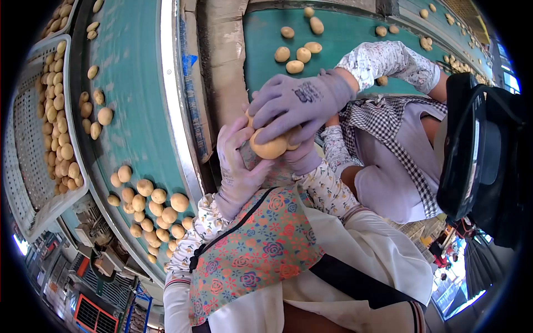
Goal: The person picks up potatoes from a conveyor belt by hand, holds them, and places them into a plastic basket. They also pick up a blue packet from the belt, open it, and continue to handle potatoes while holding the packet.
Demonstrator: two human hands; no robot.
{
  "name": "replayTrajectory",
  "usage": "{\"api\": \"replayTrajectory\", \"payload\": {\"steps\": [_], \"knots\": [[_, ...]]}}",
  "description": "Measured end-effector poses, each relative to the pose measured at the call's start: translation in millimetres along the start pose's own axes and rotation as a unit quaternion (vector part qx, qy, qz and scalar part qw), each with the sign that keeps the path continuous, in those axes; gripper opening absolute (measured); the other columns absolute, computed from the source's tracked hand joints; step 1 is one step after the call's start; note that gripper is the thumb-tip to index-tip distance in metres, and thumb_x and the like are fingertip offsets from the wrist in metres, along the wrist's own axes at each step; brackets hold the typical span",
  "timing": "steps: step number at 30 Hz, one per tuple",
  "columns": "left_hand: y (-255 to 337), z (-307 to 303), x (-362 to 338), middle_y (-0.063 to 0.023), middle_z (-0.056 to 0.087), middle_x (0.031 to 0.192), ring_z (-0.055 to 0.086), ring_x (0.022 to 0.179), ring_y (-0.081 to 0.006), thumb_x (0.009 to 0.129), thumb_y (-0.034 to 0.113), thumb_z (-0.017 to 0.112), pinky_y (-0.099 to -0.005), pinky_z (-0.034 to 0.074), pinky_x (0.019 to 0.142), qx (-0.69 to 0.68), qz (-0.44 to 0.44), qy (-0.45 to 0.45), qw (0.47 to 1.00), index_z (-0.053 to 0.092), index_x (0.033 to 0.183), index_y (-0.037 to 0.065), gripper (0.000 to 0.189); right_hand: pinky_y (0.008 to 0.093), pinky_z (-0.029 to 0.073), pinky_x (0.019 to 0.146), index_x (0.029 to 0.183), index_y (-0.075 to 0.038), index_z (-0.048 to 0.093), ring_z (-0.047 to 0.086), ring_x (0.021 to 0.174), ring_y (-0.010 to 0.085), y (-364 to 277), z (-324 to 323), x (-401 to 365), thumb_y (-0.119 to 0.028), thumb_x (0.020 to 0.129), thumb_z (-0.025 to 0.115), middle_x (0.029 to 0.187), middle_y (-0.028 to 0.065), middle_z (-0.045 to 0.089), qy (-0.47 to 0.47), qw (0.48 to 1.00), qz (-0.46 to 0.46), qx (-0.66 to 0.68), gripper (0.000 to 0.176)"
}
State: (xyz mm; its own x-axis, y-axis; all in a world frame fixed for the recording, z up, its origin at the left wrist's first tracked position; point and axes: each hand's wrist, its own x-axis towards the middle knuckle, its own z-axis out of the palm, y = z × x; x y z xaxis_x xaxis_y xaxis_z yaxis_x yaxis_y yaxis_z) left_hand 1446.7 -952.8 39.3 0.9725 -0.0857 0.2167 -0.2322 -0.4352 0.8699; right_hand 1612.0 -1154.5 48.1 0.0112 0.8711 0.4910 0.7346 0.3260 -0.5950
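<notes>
A large potato [268,145] and others partly covered sit between several gloved hands. On their left side my left hand [236,161], in a pale purple glove, curves its spread fingers and thumb around the large potato. My right hand [302,158] is against the potatoes from the right; its fingers are mostly hidden. Over the top lies a co-worker's purple-gloved hand [311,100], its fingers on the potatoes, reaching in from the upper right in a patterned sleeve.
A green belt [127,83] at the left carries loose potatoes, clustered near its lower end [158,196]. Beside it stands a white crate [25,166] with potatoes. Another green belt [344,41] with potatoes crosses the top. The co-worker [388,177] stands close at the right.
</notes>
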Motion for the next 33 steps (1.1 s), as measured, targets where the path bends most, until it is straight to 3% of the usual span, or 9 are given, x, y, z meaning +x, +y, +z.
{"api": "replayTrajectory", "payload": {"steps": [9, 11, 14, 15, 20, 23, 29, 31, 33], "knots": [[-8.4, -3.3, 20.5, -0.0176, 0.056, 0.130, 0.052, 0.121, -0.0399, 0.066, 0.012, 0.086, -0.0505, 0.038, 0.107, -0.006, 0.010, 0.006, 1.000, 0.052, 0.120, 0.007, 0.063, 0.0396, 0.041, 0.085, 0.114, -0.015, 0.068, 0.060, 0.100, 0.0257, 8.3, -12.0, 12.1, -0.032, 0.084, 0.071, 0.106, 0.0023, 0.060, 0.067, 0.992, 0.007, 0.111, 0.034], [-4.3, 2.1, 30.0, -0.0182, 0.057, 0.129, 0.053, 0.119, -0.0402, 0.068, 0.008, 0.085, -0.0514, 0.039, 0.104, -0.030, -0.007, 0.029, 0.999, 0.052, 0.119, 0.008, 0.060, 0.0482, 0.039, 0.100, 0.131, -0.015, 0.055, 0.050, 0.122, 0.0319, 6.7, -21.6, -13.4, -0.045, 0.092, 0.060, 0.132, 0.0119, 0.049, 0.088, 0.962, 0.068, 0.249, 0.049], [-4.6, 7.0, 41.4, -0.0190, 0.056, 0.130, 0.054, 0.120, -0.0398, 0.070, 0.006, 0.083, -0.0489, 0.041, 0.104, -0.044, -0.028, 0.038, 0.998, 0.052, 0.122, 0.006, 0.060, 0.0603, 0.026, 0.117, 0.148, -0.014, 0.036, 0.031, 0.143, 0.0402, -30.2, 106.4, 20.3, -0.056, 0.099, 0.043, 0.159, 0.0189, 0.024, 0.573, 0.326, -0.029, 0.752, 0.065], [-5.4, 6.5, 45.2, -0.0192, 0.056, 0.130, 0.054, 0.120, -0.0395, 0.071, 0.005, 0.083, -0.0478, 0.042, 0.104, -0.049, -0.033, 0.036, 0.998, 0.052, 0.123, 0.005, 0.061, 0.0644, 0.040, 0.106, 0.143, -0.009, 0.041, 0.039, 0.137, 0.0427, -37.8, 84.4, 31.9, -0.055, 0.098, 0.043, 0.146, 0.0200, 0.044, 0.604, 0.314, 0.024, 0.733, 0.064], [-24.6, -24.1, 43.3, -0.0186, 0.051, 0.137, 0.048, 0.129, -0.0363, 0.078, 0.016, 0.079, -0.0451, 0.038, 0.110, -0.005, -0.088, 0.045, 0.995, 0.051, 0.133, 0.004, 0.063, 0.0649, 0.043, 0.102, 0.140, -0.012, 0.048, 0.039, 0.137, 0.0415, -14.7, 76.0, -4.5, -0.048, 0.095, 0.052, 0.151, 0.0163, 0.039, 0.603, 0.238, 0.075, 0.757, 0.058], [-43.8, -80.2, -10.1, -0.0194, 0.047, 0.142, 0.046, 0.132, -0.0341, 0.082, 0.015, 0.075, -0.0436, 0.036, 0.111, 0.185, -0.145, 0.152, 0.960, 0.048, 0.137, 0.004, 0.062, 0.0648, 0.037, 0.108, 0.144, -0.012, 0.046, 0.022, 0.149, 0.0360, 6.9, 66.2, -1.3, -0.038, 0.098, 0.049, 0.157, 0.0119, 0.035, 0.552, 0.388, 0.148, 0.723, 0.054], [-32.4, -190.1, -267.0, -0.0154, 0.062, 0.095, 0.060, 0.087, -0.0308, 0.078, 0.021, 0.078, -0.0415, 0.048, 0.077, 0.423, -0.373, 0.595, 0.573, 0.061, 0.114, 0.001, 0.044, 0.0552, 0.029, 0.117, 0.148, -0.009, 0.041, 0.025, 0.148, 0.0332, 40.7, 62.5, 31.9, -0.038, 0.097, 0.055, 0.156, 0.0101, 0.037, 0.398, 0.411, 0.175, 0.801, 0.060], [-30.7, -161.9, -402.1, -0.0201, 0.066, 0.111, 0.063, 0.104, -0.0356, 0.086, 0.049, 0.066, -0.0452, 0.049, 0.089, 0.459, -0.639, 0.533, 0.311, 0.063, 0.121, 0.001, 0.059, 0.0583, 0.030, 0.115, 0.145, -0.012, 0.045, 0.028, 0.147, 0.0332, 44.2, 59.5, 55.0, -0.042, 0.096, 0.056, 0.155, 0.0105, 0.038, 0.358, 0.415, 0.197, 0.813, 0.059], [-35.3, -140.2, -496.7, -0.0246, 0.059, 0.132, 0.051, 0.128, -0.0391, 0.088, 0.071, 0.045, -0.0451, 0.037, 0.109, 0.148, -0.751, 0.597, 0.239, 0.059, 0.134, 0.003, 0.083, 0.0613, 0.031, 0.114, 0.142, -0.014, 0.050, 0.030, 0.145, 0.0331, 35.9, 54.0, 72.5, -0.045, 0.095, 0.057, 0.155, 0.0108, 0.040, 0.339, 0.418, 0.223, 0.813, 0.058]]}}
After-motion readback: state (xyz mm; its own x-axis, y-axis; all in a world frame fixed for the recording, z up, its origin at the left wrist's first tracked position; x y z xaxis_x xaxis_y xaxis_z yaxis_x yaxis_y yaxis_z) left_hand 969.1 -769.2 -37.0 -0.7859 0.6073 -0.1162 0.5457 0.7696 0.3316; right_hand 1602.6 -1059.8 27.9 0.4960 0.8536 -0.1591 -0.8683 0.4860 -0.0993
